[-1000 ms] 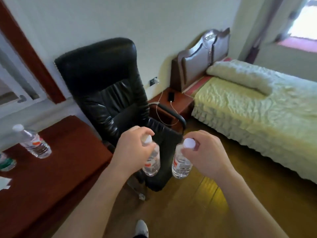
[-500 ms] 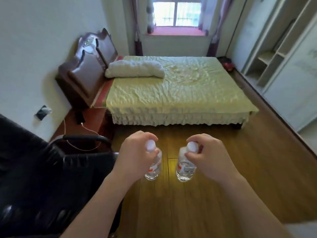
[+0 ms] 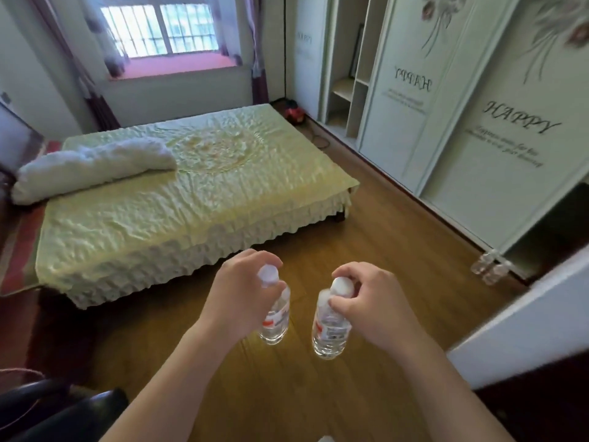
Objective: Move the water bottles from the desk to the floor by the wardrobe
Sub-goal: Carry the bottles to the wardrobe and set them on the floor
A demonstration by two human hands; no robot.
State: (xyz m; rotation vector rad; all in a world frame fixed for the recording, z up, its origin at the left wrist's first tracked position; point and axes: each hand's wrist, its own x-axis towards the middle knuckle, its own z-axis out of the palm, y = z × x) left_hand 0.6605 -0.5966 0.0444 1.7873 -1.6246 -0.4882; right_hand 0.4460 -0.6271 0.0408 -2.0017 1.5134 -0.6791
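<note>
Two water bottles are being carried in the head view, the left bottle (image 3: 276, 317) and the right bottle (image 3: 330, 330), each hung by its neck so both can be set down upright beside the bottles on the floor (image 3: 489, 268) by the wardrobe (image 3: 497, 173). The left hand (image 3: 239, 301) and right hand (image 3: 379, 311) are being held palm-down, fingers curled and pinching the capped necks above the wooden floor (image 3: 398, 250).

Two water bottles carried by their necks above the wooden floor (image 3: 287, 393): left hand (image 3: 237, 296) gripping left bottle (image 3: 276, 317), right hand (image 3: 374, 303) gripping right bottle (image 3: 330, 328); more bottles (image 3: 489, 268) standing by the wardrobe (image 3: 471, 129)
</note>
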